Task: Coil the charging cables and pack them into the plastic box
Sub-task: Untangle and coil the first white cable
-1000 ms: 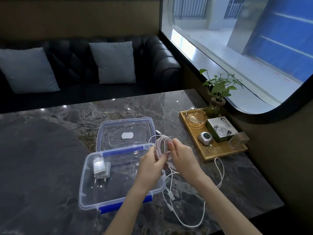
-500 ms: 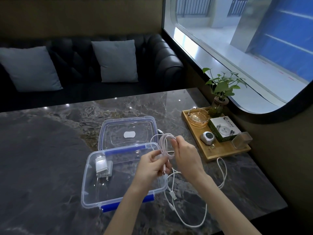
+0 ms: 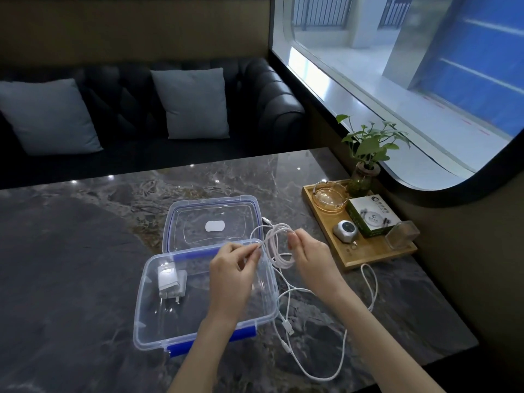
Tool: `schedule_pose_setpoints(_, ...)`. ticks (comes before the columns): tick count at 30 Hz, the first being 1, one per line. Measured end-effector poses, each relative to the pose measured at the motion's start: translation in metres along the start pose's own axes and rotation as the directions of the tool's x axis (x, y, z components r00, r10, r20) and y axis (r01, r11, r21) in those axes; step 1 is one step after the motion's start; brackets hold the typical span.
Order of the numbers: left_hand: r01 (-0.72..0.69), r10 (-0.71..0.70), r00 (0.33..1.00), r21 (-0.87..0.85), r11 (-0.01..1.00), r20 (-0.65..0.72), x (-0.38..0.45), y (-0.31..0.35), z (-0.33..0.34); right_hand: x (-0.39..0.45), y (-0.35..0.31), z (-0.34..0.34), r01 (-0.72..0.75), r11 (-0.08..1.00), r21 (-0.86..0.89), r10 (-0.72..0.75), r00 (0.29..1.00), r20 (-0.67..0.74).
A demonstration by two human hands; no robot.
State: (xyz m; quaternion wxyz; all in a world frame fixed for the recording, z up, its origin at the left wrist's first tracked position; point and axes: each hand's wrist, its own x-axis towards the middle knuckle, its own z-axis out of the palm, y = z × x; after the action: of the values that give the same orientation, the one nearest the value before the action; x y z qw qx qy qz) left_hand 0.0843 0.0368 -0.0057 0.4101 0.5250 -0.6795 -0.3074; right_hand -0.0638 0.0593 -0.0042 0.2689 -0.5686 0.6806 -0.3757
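A lounge or café booth: a black tufted sofa (image 3: 255, 109) with grey cushions (image 3: 195, 103), a dark marble bench (image 3: 71, 251), a wooden tray (image 3: 368, 251) with a plant (image 3: 368, 143), beside a big window (image 3: 411, 66).

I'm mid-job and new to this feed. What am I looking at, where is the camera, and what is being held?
No machine here: a person works with two bare hands, filmed by one wide-angle camera worn on the head, looking forward and down. The left hand pinches one strand of a white charging cable; the right hand holds its half-made coil above the dark marble table. The cable's loose tail lies on the table. The clear plastic box stands open, with a white charger plug inside. Its lid lies behind it. A wooden tray with small items sits to the right.
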Motion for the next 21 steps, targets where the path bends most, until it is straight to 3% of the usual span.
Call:
schedule_pose_setpoints(4,0.069,-0.065,0.997,-0.086,0.994,0.046,-0.002,0.002,0.001,0.003,-0.003,0.0,0.007,1.0,0.005,-0.007,1.0,0.006)
schedule_pose_setpoints(7,0.243,-0.214,0.967,-0.243,0.939,0.141,0.002,0.0,0.003,0.001,-0.004,0.001,0.009,1.0,0.009,-0.01,0.999,0.031)
schedule_pose_setpoints(12,0.544,-0.419,0.839,-0.51,0.667,0.346,0.006,0.007,0.003,0.001,-0.005,0.004,0.021,1.0,-0.022,-0.021,0.999,0.026)
schedule_pose_setpoints(14,0.57,-0.434,0.821,-0.558,0.603,0.37,0.005,0.009,0.002,0.0,-0.005,0.006,0.032,0.999,-0.044,-0.031,0.999,0.015)
schedule_pose_setpoints(21,0.517,-0.467,0.851,-0.534,0.669,0.239,0.001,0.009,0.015,-0.002,-0.002,0.013,0.066,0.981,-0.183,-0.074,0.997,-0.037)
